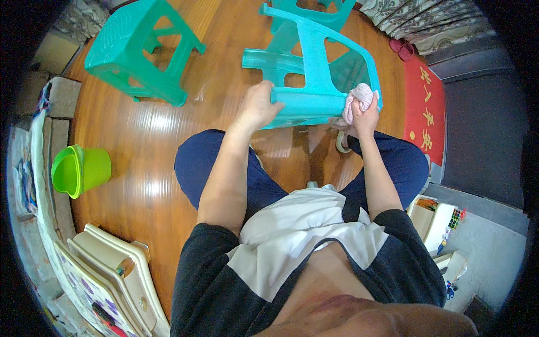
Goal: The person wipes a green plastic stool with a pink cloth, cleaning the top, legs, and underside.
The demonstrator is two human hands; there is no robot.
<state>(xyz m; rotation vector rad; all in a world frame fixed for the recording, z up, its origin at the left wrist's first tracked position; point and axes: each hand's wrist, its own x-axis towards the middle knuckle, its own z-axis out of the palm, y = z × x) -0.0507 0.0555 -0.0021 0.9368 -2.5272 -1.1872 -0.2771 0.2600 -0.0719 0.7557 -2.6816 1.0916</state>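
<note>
A turquoise plastic stool (316, 71) is tipped over in front of my knees, its openings and legs facing sideways and away. My left hand (260, 105) grips its near left edge, thumb on the outer face. In my right hand (365, 117) is a bunched pale pink cloth (360, 95), pressed against the stool's near right corner. Part of the cloth hangs below the fingers. Whether the stool's far side rests on the floor cannot be made out.
Another green plastic stool (139, 54) stands at far left, and one more (320, 14) behind the held stool. A lime-green bucket (94, 168) is on the wooden floor (147, 139) to the left. A red doormat (424, 113) and slippers (404, 50) lie right. Cream drawers (113, 269) stand lower left.
</note>
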